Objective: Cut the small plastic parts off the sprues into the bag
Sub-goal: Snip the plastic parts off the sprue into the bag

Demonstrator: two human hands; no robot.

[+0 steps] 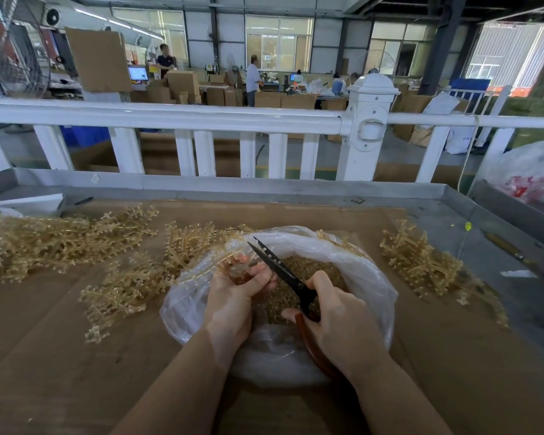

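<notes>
A clear plastic bag (368,271) lies open in the middle of the table, holding a heap of small amber cut parts (311,265). My left hand (233,296) reaches through the bag's left edge and grips an amber sprue (230,262) over the opening. My right hand (333,312) grips black scissors (277,265) by their red-brown handles. The blades are slightly parted, pointing up and left just past my left fingers.
Piles of amber sprues lie at the left (54,240), beside the bag (129,284) and at the right (427,262). Brown cardboard (60,356) covers the metal table. A white railing (170,117) runs behind. A filled clear sack (534,177) sits far right.
</notes>
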